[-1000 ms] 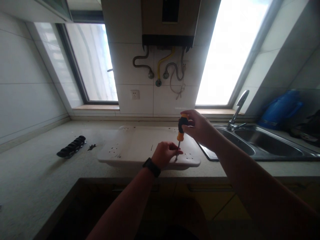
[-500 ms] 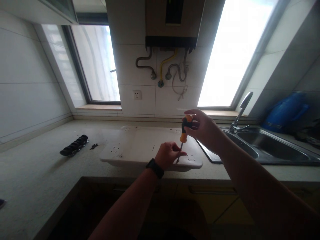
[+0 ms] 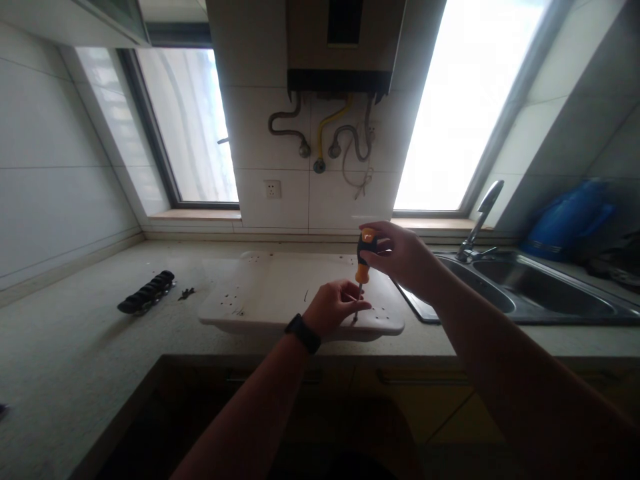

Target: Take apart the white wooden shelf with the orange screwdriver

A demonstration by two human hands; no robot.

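Note:
My right hand (image 3: pixel 390 250) is closed round the orange and black handle of a screwdriver (image 3: pixel 365 257), which points almost straight down. Its tip meets a small dark screw (image 3: pixel 355 318) at the front edge of a white panel (image 3: pixel 280 280) with rounded corners and several small holes. The fingers of my left hand (image 3: pixel 333 307), which has a black watch on its wrist, pinch about the screwdriver's metal shaft, low down near the panel. Whether they also touch the screw cannot be made out.
Left of the panel, a black ribbed object (image 3: pixel 147 291) and a small pile of dark screws (image 3: pixel 187 293) lie on the countertop (image 3: pixel 100 373). A steel sink (image 3: pixel 550 287) with a tap (image 3: pixel 483 220) is at right, a blue jug (image 3: pixel 565 220) behind it. A water heater (image 3: pixel 340 40) hangs above.
The screwdriver handle has swung slightly left and stands more upright, with my right hand moving along with it. My left hand stays by the shaft. The whole view has shifted a little.

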